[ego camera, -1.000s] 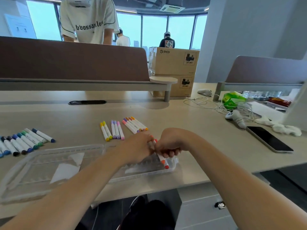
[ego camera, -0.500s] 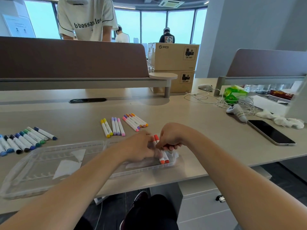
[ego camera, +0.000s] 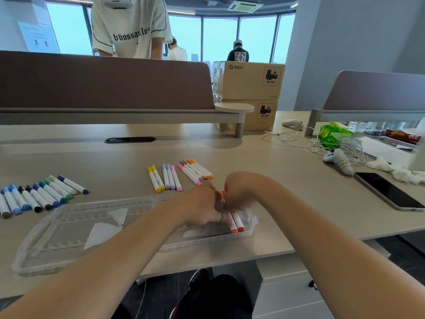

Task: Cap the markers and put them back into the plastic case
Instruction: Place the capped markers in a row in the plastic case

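An open clear plastic case (ego camera: 76,229) lies along the desk's near edge. At its right end two capped markers, orange (ego camera: 232,223) and red (ego camera: 239,223), lie side by side in the slots. My left hand (ego camera: 202,203) and my right hand (ego camera: 239,192) meet over them, fingers curled on the markers' upper ends; which marker each hand holds is hidden. Behind the case lie capped yellow, purple and pink markers (ego camera: 164,177) and a pink-to-orange group (ego camera: 195,171). A row of blue, green and dark markers (ego camera: 39,195) lies at the left.
A phone (ego camera: 391,192) lies face up at the right, with a white controller (ego camera: 338,161), cables and tissues behind it. Two cardboard boxes (ego camera: 249,93) stand by the brown divider. A person stands beyond the divider.
Both hands came down onto the case's right end. The orange marker held a second ago now lies beside the red one in the slots.
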The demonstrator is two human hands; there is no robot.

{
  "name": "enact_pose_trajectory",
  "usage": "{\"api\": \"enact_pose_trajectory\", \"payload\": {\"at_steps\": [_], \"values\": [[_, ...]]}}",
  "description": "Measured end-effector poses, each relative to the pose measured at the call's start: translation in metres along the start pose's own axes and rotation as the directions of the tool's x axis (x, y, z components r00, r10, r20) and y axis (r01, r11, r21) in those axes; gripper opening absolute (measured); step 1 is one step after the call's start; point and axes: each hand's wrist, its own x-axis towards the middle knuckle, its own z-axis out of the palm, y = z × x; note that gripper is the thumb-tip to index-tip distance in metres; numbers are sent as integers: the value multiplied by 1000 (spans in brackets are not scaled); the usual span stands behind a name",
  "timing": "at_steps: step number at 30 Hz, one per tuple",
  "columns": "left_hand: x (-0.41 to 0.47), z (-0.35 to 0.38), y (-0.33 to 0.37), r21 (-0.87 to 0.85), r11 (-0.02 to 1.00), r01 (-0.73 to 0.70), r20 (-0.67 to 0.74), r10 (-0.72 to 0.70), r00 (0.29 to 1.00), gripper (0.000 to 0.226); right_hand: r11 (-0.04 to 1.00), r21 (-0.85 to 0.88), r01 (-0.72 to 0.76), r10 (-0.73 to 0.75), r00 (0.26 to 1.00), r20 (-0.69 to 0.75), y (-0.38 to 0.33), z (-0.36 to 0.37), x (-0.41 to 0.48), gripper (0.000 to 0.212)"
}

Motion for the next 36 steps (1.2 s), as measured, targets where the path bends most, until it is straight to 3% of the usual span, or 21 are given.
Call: {"api": "enact_pose_trajectory", "payload": {"at_steps": [4,7,10,15,19,23,28,36], "values": [[3,-21,-12,-71,986,153,-191,-164,968,48,996,90,1,17,978,-207,5,-7,18,29],[5,-39,-28,-106,974,201,-289,-224,931,28,992,124,15,35,921,-389,4,-13,46,25],[15,-54,-48,-212,946,247,-337,-307,890,26,988,154,15,56,892,-449,-3,-21,74,22],[33,-69,-68,-219,939,266,-354,-330,875,25,988,151,-4,77,874,-479,-24,-38,117,16],[44,-73,-79,-227,931,285,-344,-351,871,27,993,114,-3,63,849,-525,-35,-46,139,26],[47,-74,-88,-257,928,271,-338,-349,874,26,995,94,-11,57,861,-505,-46,-47,149,11],[48,-72,-96,-294,915,275,-332,-368,869,24,995,80,-63,93,878,-469,-53,-46,149,26],[44,-70,-103,-301,913,275,-323,-369,872,12,996,43,-76,87,874,-478,-55,-48,142,27]]}}
